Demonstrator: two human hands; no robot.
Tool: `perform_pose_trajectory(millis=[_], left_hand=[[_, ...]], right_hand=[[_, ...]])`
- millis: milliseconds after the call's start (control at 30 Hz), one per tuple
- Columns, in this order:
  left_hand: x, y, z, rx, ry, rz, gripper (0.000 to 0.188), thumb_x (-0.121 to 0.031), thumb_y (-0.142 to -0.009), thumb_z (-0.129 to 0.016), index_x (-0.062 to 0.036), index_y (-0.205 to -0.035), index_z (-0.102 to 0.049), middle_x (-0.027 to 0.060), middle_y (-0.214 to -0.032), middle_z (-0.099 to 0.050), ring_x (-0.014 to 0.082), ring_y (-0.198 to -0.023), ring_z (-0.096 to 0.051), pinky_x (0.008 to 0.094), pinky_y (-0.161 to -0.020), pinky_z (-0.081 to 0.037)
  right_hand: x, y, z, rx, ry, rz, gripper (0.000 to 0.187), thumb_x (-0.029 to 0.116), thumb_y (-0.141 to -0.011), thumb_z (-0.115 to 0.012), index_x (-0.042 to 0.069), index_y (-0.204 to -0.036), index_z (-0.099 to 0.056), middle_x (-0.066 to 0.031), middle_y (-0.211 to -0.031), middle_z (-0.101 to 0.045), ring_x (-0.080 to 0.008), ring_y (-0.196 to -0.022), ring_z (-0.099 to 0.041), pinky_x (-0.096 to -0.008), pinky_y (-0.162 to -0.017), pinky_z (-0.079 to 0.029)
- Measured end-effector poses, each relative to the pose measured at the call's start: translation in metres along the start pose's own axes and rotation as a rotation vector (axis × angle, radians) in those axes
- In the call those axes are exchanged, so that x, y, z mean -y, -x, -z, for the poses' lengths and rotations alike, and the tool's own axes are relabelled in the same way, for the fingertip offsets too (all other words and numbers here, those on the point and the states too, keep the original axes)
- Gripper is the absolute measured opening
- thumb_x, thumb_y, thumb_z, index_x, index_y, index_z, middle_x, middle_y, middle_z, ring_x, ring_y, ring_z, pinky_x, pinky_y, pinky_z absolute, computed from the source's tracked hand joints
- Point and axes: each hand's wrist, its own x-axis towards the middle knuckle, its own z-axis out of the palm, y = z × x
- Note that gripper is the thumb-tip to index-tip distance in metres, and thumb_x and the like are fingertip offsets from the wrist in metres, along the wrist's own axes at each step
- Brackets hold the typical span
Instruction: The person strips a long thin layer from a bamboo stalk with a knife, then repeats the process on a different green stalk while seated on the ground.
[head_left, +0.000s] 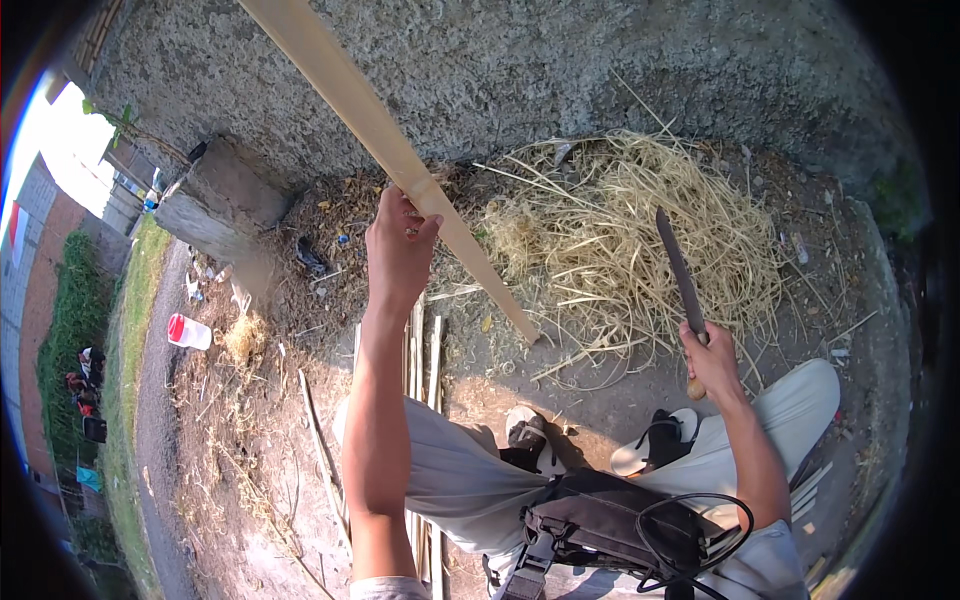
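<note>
My left hand (402, 240) is closed around a long flat bamboo strip (365, 105), just beside a raised node. The strip slants from the upper left down to the ground, where its lower end lies near the pile. In my right hand (712, 360) is a machete (677, 260) with a dark blade and a wooden handle; its blade points up and away from me, apart from the strip. Beyond the blade spreads a heap of thin pale bamboo shavings (640, 220) against the wall's foot.
A rough concrete wall (520, 70) closes off the far side. More bamboo strips (435, 360) lie on the ground by my left leg. A container with a red lid (190, 332) lies at left, near a concrete block (225, 195). A black waist bag (610, 525) rests on my lap.
</note>
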Motion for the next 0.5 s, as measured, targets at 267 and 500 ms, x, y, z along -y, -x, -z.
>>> perform_pose_trajectory(millis=[267,500], left_hand=[[-0.0049,0.001,0.0005,0.019,0.041,0.063,0.038,0.005,-0.081,-0.062,-0.0007,-0.116,-0.049,0.011,-0.097,-0.066,0.0162,-0.088,-0.065,0.0278,-0.068,-0.051],[-0.0055,0.0024,-0.0001,0.032,0.059,0.044,0.035,0.003,-0.081,-0.061,-0.0003,-0.114,-0.049,0.0139,-0.092,-0.068,0.0202,-0.086,-0.067,0.033,-0.073,-0.051]], right_hand=[[0.0011,0.0012,-0.0011,-0.007,0.015,0.001,0.011,0.014,-0.089,-0.059,0.003,-0.088,-0.058,0.0034,-0.057,-0.046,-0.0048,-0.041,-0.04,-0.0228,-0.036,-0.033],[-0.0041,-0.0013,-0.0025,-0.004,0.01,0.013,0.011,0.014,-0.089,-0.059,0.003,-0.088,-0.058,0.0031,-0.057,-0.046,-0.0055,-0.041,-0.041,-0.0234,-0.036,-0.033]])
